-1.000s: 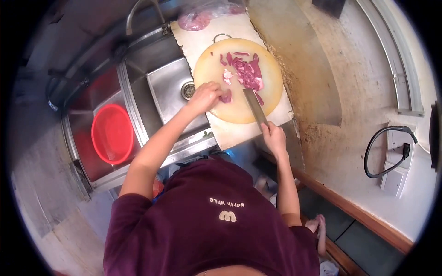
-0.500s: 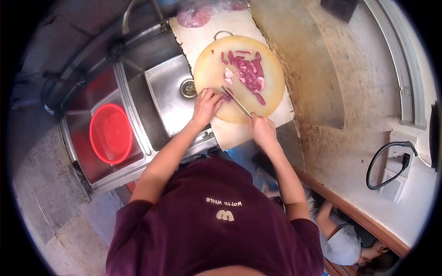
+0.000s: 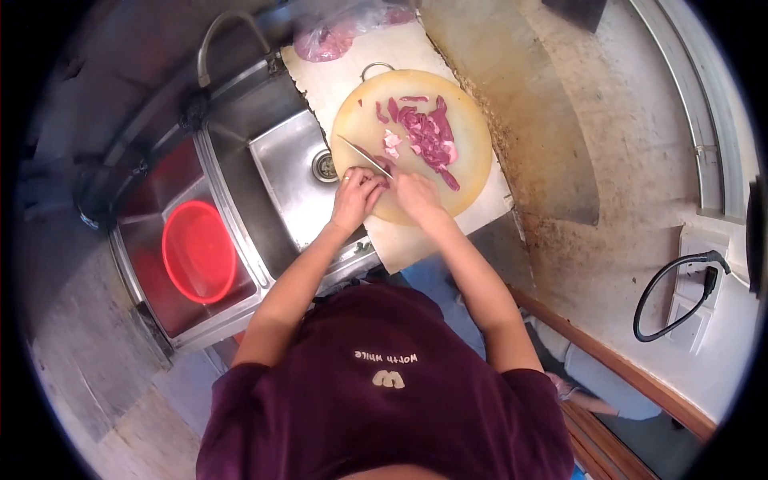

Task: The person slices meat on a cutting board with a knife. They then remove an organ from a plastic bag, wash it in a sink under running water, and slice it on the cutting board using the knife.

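Observation:
A round, yellowish cutting board (image 3: pixel 474 140) bears a pile of sliced red meat (image 3: pixel 428 138), with a pale, fatty scrap (image 3: pixel 391 144) to its left. My right hand (image 3: pixel 416 195) is wrapped round the handle of a knife (image 3: pixel 364 154), whose blade slants up and left over the lower left of the board. Right by the blade, the bent fingers of my left hand (image 3: pixel 356 197) press on a piece of meat (image 3: pixel 385 170). That piece is partly hidden by the fingers and the blade.
Left of the board is a steel sink (image 3: pixel 276 152) with a drain; a red basin (image 3: pixel 200 252) stands in the further bowl. A faucet (image 3: pixel 232 16) curves at the back, near bagged meat (image 3: pixel 324 44). The wall (image 3: pixel 632 144) bounds the right. Another person's arm (image 3: pixel 588 398) shows low right.
My right hand and the knife have moved left, so the blade now reaches further across the board's left side. My left hand stays on the meat. The person at lower right has shifted.

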Motion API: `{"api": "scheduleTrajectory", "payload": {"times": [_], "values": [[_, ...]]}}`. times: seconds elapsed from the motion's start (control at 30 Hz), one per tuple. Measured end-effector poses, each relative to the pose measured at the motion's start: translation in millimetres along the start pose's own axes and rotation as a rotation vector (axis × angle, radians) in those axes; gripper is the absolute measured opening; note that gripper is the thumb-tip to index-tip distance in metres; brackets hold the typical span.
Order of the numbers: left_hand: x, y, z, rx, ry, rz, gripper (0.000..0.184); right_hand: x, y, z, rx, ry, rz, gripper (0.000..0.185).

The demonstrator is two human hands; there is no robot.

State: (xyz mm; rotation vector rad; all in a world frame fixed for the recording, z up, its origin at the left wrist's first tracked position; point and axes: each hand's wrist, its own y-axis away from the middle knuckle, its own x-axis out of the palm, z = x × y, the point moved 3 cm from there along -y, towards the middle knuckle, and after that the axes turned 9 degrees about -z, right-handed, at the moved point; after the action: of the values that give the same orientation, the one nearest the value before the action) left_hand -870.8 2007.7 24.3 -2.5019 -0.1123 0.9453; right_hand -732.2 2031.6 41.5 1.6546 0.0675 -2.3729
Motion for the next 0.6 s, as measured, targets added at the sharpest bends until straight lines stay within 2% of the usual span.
{"api": "scheduleTrajectory", "payload": {"times": [0.17, 0.3, 0.4, 0.5, 0.6], "values": [[-10, -3, -4, 0.032, 0.051, 0.037, 0.018, -45, 72, -37, 0.089, 0.095, 0.110, 0.021], [-2, -10, -10, 0.069, -0.040, 0.025, 0.017, -65, 90, -47, 0.087, 0.008, 0.016, 0.023], [3, -19, -17, 0.097, -0.002, -0.003, 0.016, -68, 97, -46, 0.228, -0.151, -0.091, 0.023], [8, -25, -18, 0.104, 0.043, 0.012, 0.016, -63, 94, -52, 0.197, -0.161, -0.136, 0.023], [17, -22, -11, 0.071, 0.054, 0.018, 0.015, -60, 90, -52, 0.146, -0.078, -0.063, 0.024]]}}
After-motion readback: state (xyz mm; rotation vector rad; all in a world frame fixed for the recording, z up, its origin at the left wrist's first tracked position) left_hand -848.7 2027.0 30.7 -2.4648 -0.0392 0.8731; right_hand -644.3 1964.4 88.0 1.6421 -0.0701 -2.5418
